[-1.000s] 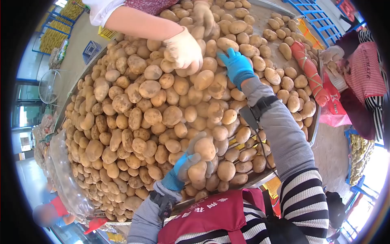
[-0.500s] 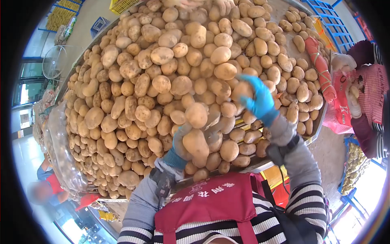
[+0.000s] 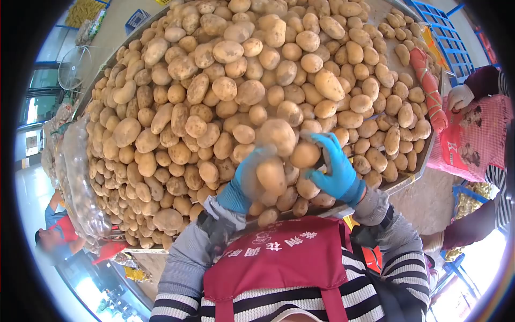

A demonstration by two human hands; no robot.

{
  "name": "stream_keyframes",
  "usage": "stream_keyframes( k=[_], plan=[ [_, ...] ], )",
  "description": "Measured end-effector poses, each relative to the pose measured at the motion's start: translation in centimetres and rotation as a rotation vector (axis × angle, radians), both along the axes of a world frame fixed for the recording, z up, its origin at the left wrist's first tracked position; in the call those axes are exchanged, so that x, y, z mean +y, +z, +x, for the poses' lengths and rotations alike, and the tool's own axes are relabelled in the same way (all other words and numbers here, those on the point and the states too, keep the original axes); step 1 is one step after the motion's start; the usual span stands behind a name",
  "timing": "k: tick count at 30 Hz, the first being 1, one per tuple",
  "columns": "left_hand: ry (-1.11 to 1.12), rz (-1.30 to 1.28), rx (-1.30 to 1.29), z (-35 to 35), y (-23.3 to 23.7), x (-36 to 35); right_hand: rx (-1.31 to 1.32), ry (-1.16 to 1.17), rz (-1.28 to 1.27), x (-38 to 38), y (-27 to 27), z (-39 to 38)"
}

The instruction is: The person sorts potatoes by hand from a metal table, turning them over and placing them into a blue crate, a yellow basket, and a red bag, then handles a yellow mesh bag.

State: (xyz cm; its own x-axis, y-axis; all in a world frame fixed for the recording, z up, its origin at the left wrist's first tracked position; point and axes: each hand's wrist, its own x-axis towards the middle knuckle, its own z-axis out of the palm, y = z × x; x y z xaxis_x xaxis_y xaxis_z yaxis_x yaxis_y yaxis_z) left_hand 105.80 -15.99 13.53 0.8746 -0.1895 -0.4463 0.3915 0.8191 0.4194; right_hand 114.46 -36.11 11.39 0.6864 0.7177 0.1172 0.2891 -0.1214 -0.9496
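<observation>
A large heap of loose brown potatoes (image 3: 188, 118) spreads before me. My left hand (image 3: 241, 182), in a blue glove with a greyish palm side, is curled around a potato (image 3: 271, 175) low in the middle. Another big potato (image 3: 277, 137) sits just above it against the left fingers, partly blurred. From the right comes my right hand (image 3: 339, 170), in a blue glove, its thumb and fingers bent around a rounded potato (image 3: 304, 154). Both hands are close together near the front edge, and some fingertips are smeared by motion.
A rolled red mesh sack (image 3: 429, 88) lies along the right side of the heap. Clear plastic bagging (image 3: 83, 188) hangs at the left edge. A co-worker's gloved hand (image 3: 460, 97) is at the far right; another person (image 3: 56, 231) is at lower left. A blue rack (image 3: 442, 35) stands behind.
My right hand has moved down and left, bringing a potato close to my left hand. My left hand has shifted slightly up and right. The co-worker on the right has changed position.
</observation>
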Motion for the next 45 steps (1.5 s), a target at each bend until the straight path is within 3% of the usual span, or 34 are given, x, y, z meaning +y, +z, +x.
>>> stream_keyframes(
  k=[3, 4, 7, 10, 13, 17, 20, 23, 24, 28, 29, 33, 35, 39, 41, 43, 45],
  plan=[
    [0.119, -0.292, -0.013, 0.3, -0.1, -0.6, 0.129, -0.054, -0.022, 0.4, 0.7, 0.0],
    [0.088, -0.390, -0.130, 0.6, -0.4, -0.8, 0.030, -0.096, 0.070, 0.8, 0.4, 0.0],
    [0.102, -0.343, -0.176, 0.2, -2.2, -0.6, 0.349, -0.058, -0.036, 0.9, 2.0, 0.0],
    [0.166, -0.205, -0.065, -0.2, -2.3, -0.4, 0.279, -0.022, -0.004, 1.4, 1.7, 0.1],
    [0.192, -0.292, -0.025, -0.4, -1.5, -0.3, 0.308, -0.025, 0.045, 1.7, 2.0, -0.1],
    [0.228, -0.303, -0.013, 0.1, -0.2, -0.6, 0.116, -0.057, 0.148, 2.4, 1.2, -0.8],
    [0.211, -0.351, -0.021, 0.0, 0.0, -0.8, -0.425, 0.043, 0.077, 1.5, 3.3, -0.9],
    [0.112, -0.457, -0.085, 0.3, 0.5, -1.9, -0.535, 0.068, -0.237, 1.8, 4.8, -2.1],
    [0.038, -0.527, -0.132, 0.4, 0.3, -2.1, -0.513, 0.060, -0.311, 1.9, 5.0, -2.5],
    [-0.001, -0.262, -0.094, 0.1, -0.7, -3.2, -0.446, 0.017, -0.280, -0.4, 4.2, -3.6],
    [0.051, -0.134, -0.152, -0.1, 0.7, -5.4, -0.384, -0.039, -0.216, -1.9, 4.3, -4.2],
    [-0.189, -0.054, -0.101, 0.3, -1.1, -8.0, 0.037, -0.138, 0.181, -10.2, 1.8, -8.9],
    [-0.124, -0.241, 0.070, 0.3, -2.2, -9.6, 0.306, -0.382, 0.373, -16.1, 1.6, -13.6],
    [-0.522, -0.371, 0.111, 0.0, -4.2, -12.2, 0.690, -1.051, 0.617, -26.7, 0.2, -26.9],
    [-0.461, -0.542, 0.376, -1.3, -3.9, -14.6, 0.539, -1.435, 0.741, -29.8, -3.1, -34.5],
    [-0.477, -0.490, 0.433, -1.8, -4.0, -16.7, 0.482, -1.777, 1.023, -31.7, -4.4, -42.3],
    [-0.587, -0.479, 0.434, -2.2, -3.6, -19.1, 0.337, -2.103, 1.120, -33.9, -5.1, -49.1]
  ],
)
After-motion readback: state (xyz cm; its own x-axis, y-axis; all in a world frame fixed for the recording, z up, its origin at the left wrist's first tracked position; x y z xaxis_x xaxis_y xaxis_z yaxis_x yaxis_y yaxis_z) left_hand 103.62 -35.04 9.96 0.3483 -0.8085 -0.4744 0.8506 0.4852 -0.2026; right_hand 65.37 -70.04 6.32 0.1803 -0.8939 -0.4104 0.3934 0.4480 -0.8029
